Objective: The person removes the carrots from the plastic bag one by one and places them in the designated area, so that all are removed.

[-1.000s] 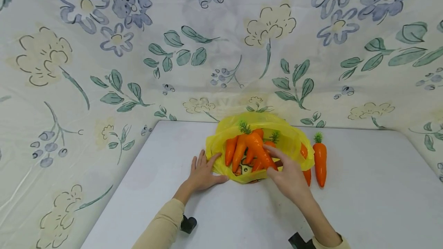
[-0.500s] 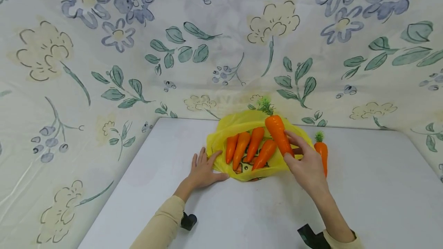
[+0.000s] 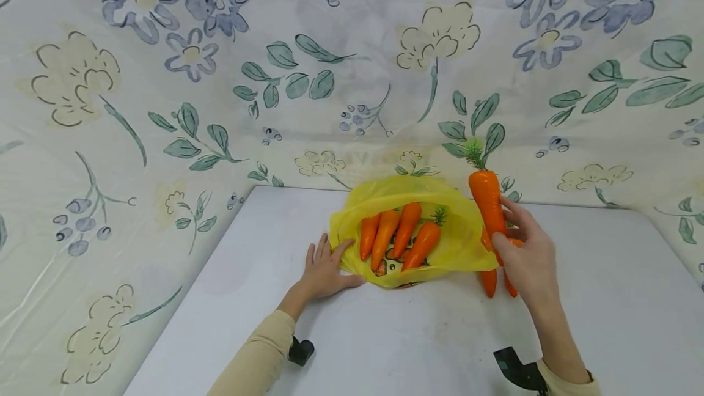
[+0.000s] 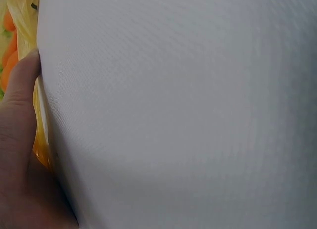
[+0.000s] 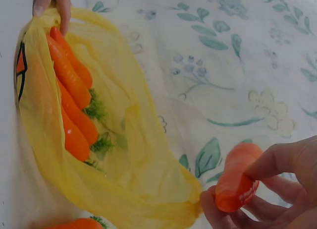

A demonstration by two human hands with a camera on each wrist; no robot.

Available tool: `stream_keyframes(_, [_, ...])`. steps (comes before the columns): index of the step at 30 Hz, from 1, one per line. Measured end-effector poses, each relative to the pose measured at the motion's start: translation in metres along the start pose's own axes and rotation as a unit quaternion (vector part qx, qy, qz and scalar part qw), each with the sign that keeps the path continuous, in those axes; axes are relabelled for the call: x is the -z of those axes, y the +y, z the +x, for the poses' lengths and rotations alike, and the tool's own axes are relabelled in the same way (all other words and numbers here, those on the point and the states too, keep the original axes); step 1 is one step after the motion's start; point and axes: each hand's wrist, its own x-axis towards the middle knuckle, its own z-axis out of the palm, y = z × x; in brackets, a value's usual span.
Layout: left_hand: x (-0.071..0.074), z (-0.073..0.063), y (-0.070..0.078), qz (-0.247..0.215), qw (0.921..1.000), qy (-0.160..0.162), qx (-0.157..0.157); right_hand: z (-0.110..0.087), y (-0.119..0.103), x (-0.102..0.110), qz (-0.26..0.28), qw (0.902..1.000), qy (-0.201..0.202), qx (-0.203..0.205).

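Observation:
A yellow plastic bag (image 3: 464, 225) lies with its mouth open on the white table, several orange carrots (image 3: 407, 231) with leafy green tops inside it. My left hand (image 3: 324, 275) rests at the bag's left edge, fingers spread and thumb along the rim; the left wrist view catches little more than the thumb (image 4: 26, 75) beside the bag. Over the bag's right end, my right hand (image 3: 531, 255) pinches a carrot (image 3: 486, 194) by its lower part, green top up. In the right wrist view this carrot (image 5: 237, 177) sits between thumb and fingers.
Two more carrots lie on the table right of the bag; the nearer one (image 3: 488, 283) is partly covered by the bag, the other by my right hand. A floral cloth (image 3: 374, 66) hangs behind the white table (image 3: 396, 347).
My right hand has lifted a carrot out of the bag and carried it to the right, past the bag's mouth. The left hand has stayed in place.

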Motion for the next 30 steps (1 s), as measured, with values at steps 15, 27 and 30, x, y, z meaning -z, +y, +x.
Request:
stream_keyframes(15, [0.0, -0.002, 0.0, -0.009, 0.9999, 0.005, -0.006, 0.011, 0.036, 0.012, -0.023, 0.9959, 0.035, -0.08])
stream_keyframes(27, [0.0, 0.002, 0.001, 0.008, 1.0, -0.002, 0.004, 0.017, 0.087, 0.017, -0.054, 0.9893, 0.054, -0.124])
stream_keyframes(30, [0.0, 0.001, 0.002, 0.006, 1.0, -0.001, 0.002, 0.024, 0.115, 0.017, -0.058, 0.9897, 0.045, -0.123])
